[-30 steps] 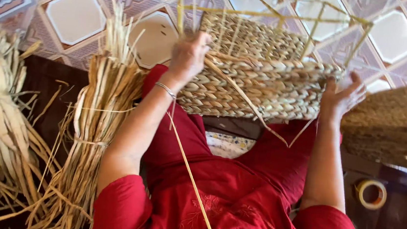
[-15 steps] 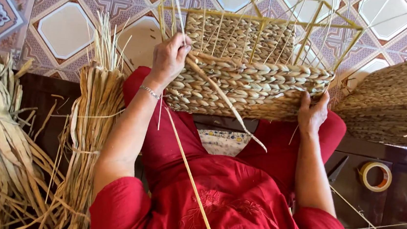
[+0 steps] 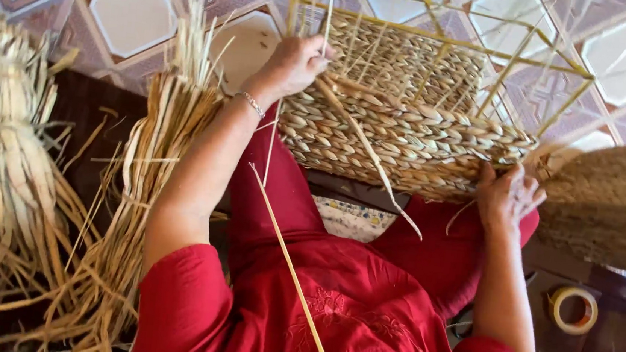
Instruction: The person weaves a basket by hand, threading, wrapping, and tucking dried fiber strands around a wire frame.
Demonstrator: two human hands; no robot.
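A half-woven straw basket (image 3: 407, 131) on a yellow wire frame (image 3: 445, 40) rests on my knees, above my red clothing. My left hand (image 3: 296, 65) grips its upper left edge, fingers closed around the weave and a loose strand (image 3: 371, 162) that trails down to the right. My right hand (image 3: 507, 197) holds the basket's lower right corner from below. A long thin straw (image 3: 293, 272) runs down across my lap.
Bundles of dried straw lie at the left (image 3: 6, 149) and beside my left arm (image 3: 156, 155). A finished woven piece (image 3: 612, 202) sits at the right. A roll of tape (image 3: 573, 310) lies on the dark mat. Patterned tiles (image 3: 131, 13) cover the floor beyond.
My right hand has moved from the basket's right side down under its lower right corner. The basket has tilted, its right end dropping. My left hand stays on the upper left edge.
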